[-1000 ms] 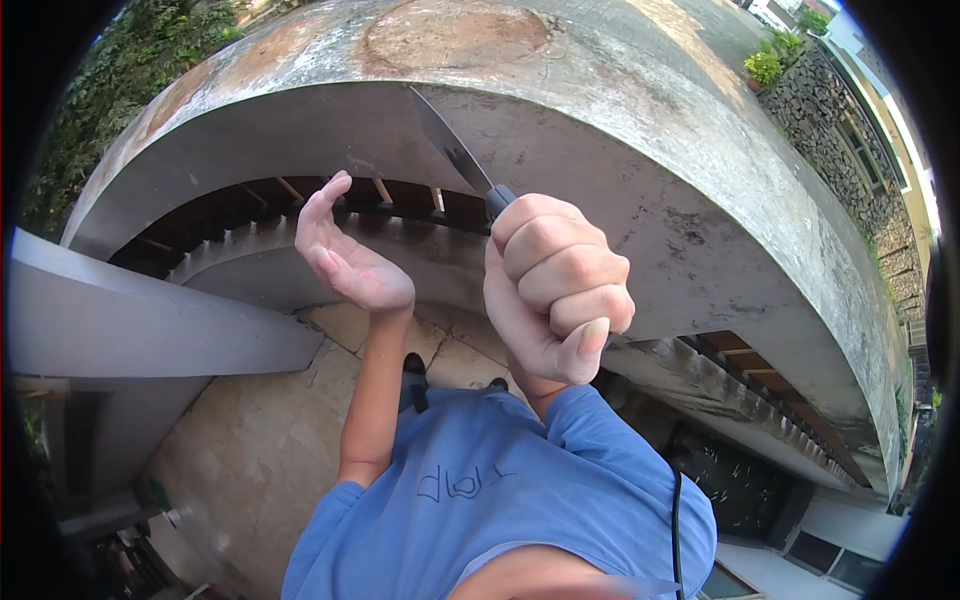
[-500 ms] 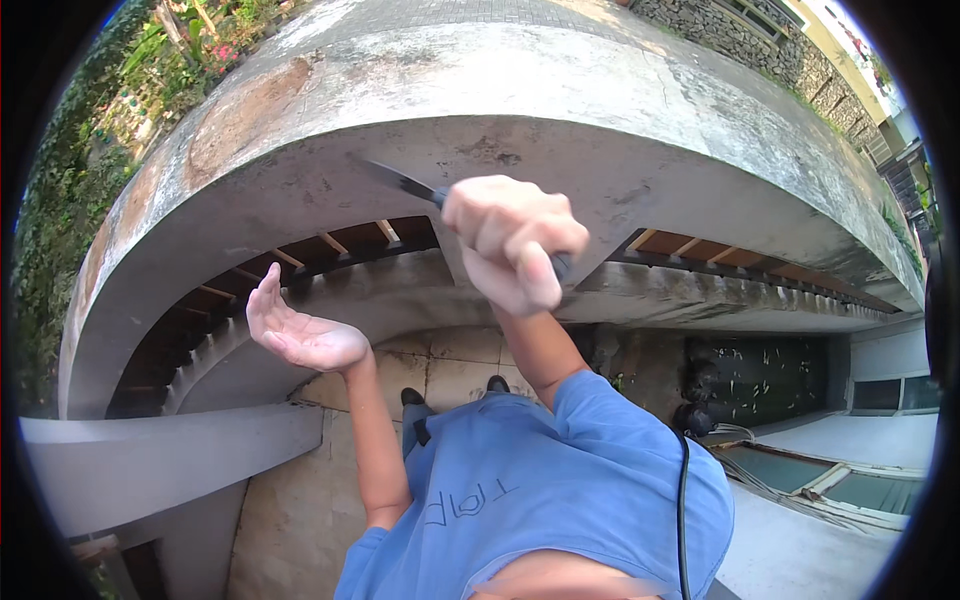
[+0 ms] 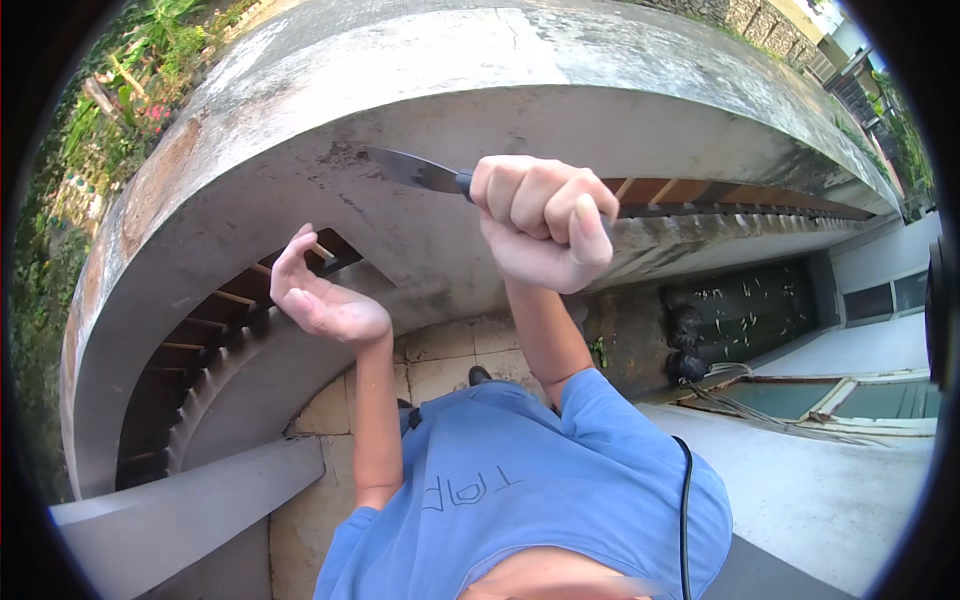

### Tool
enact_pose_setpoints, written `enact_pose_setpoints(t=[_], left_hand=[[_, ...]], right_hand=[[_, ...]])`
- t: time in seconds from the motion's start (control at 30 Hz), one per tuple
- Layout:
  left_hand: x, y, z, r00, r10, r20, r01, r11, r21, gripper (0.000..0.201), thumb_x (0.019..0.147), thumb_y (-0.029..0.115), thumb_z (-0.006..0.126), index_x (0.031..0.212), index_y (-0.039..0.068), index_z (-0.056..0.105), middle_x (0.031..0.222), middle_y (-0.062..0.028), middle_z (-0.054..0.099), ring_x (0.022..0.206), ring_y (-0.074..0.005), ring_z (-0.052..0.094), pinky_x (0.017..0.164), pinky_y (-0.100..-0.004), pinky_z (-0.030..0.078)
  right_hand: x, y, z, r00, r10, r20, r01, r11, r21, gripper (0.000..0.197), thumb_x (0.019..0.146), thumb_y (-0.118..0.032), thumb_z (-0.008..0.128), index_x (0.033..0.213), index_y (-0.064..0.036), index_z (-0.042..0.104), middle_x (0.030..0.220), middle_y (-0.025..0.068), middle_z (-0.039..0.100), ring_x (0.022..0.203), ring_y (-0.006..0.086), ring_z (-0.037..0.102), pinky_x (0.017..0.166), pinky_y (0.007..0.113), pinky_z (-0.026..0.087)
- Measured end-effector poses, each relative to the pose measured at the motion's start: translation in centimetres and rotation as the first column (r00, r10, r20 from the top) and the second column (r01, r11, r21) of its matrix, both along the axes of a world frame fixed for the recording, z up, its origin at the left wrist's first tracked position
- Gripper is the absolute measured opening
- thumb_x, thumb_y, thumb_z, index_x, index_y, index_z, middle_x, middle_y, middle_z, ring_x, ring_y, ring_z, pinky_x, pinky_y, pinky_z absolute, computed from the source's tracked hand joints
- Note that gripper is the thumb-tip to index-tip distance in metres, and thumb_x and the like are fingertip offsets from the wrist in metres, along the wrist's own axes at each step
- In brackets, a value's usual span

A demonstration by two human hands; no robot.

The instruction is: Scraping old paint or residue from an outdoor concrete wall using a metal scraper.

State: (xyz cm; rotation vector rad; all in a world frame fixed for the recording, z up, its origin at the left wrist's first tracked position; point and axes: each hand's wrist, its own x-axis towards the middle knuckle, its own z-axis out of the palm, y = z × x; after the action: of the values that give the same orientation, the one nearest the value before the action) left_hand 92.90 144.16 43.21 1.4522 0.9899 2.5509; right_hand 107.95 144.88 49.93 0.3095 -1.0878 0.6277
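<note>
My right hand (image 3: 548,222) is wrapped in a fist around the dark handle of a putty knife (image 3: 415,170). Its flat grey metal blade points left, toward a rough dark patch (image 3: 347,153) on the face of the concrete wall (image 3: 560,125). Whether the tip touches the wall I cannot tell. My left hand (image 3: 330,298) is raised empty below and left of the blade, palm turned up, fingers bent and apart. It sits in front of the wall, near a slatted opening (image 3: 225,300).
The wall curves across in front of me, with a broad, stained top. A grey ledge (image 3: 190,500) stands at lower left and framed windows (image 3: 830,400) at lower right, with loose cables (image 3: 745,405) beside them. Plants (image 3: 150,60) grow at far left. Pale tiles (image 3: 440,342) lie underfoot.
The view has shifted to the right along the wall. The putty knife's blade now lies near the dark patch, and my right hand appears slightly further right. My left hand stays raised, fingers more curled.
</note>
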Motion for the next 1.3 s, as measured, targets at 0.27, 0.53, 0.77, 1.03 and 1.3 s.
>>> enact_pose_setpoints(t=[0.27,0.53,0.77,1.03,1.3], left_hand=[[7.9,-0.3,0.2,0.929,-0.357,-0.094,0.362,0.932,0.036,0.028,0.088,0.021,0.030,0.099,0.000,0.045,0.088,-0.0154,0.056,0.088,-0.0285,0.054,0.084,-0.0396,0.041],[6.7,-1.0,-0.1,0.952,-0.297,-0.068,0.299,0.954,0.019,0.029,0.090,0.022,0.028,0.096,-0.002,0.045,0.086,-0.0133,0.055,0.082,-0.0218,0.053,0.079,-0.0338,0.042],[5.0,-1.0,-1.6,0.982,-0.189,-0.032,0.186,0.980,-0.072,0.030,0.092,0.020,0.024,0.098,0.000,0.046,0.082,-0.0118,0.054,0.078,-0.0185,0.051,0.077,-0.0321,0.041],[4.2,-1.0,-1.5,0.979,-0.204,0.005,0.204,0.974,-0.097,0.032,0.092,0.022,0.024,0.100,0.000,0.046,0.080,-0.0115,0.054,0.076,-0.0185,0.051,0.078,-0.0314,0.040],[3.2,-0.5,-1.8,0.988,-0.154,0.032,0.156,0.984,-0.081,0.033,0.093,0.025,0.024,0.098,0.001,0.046,0.079,-0.0113,0.054,0.074,-0.0177,0.049,0.075,-0.0305,0.039]], right_hand=[[11.3,-5.0,7.2,0.686,-0.551,0.475,0.236,0.787,0.571,0.057,0.084,-0.058,0.048,0.085,-0.0017,0.043,0.065,0.0064,0.045,0.043,0.0133,0.042,0.038,0.028,0.036],[13.6,1.0,7.6,0.647,-0.721,0.247,0.537,0.661,0.524,0.069,0.079,-0.068,0.043,0.061,-0.0015,0.042,0.046,0.0043,0.042,0.037,0.0162,0.045,0.038,0.030,0.043],[10.8,-2.3,7.0,0.662,-0.664,0.348,0.628,0.744,0.225,0.039,0.087,-0.016,0.055,0.054,-0.0061,0.036,0.046,0.0022,0.040,0.040,0.0106,0.036,0.041,0.028,0.035],[9.0,3.2,9.2,0.732,-0.680,0.053,0.668,0.730,0.144,0.031,0.078,0.005,0.046,0.051,-0.0045,0.034,0.041,0.0011,0.040,0.037,0.0049,0.037,0.037,0.020,0.034],[9.2,5.5,11.4,0.725,-0.667,0.171,0.673,0.739,0.032,0.032,0.075,0.006,0.041,0.047,-0.0083,0.033,0.040,-0.0007,0.033,0.032,0.0071,0.033,0.034,0.023,0.025]])
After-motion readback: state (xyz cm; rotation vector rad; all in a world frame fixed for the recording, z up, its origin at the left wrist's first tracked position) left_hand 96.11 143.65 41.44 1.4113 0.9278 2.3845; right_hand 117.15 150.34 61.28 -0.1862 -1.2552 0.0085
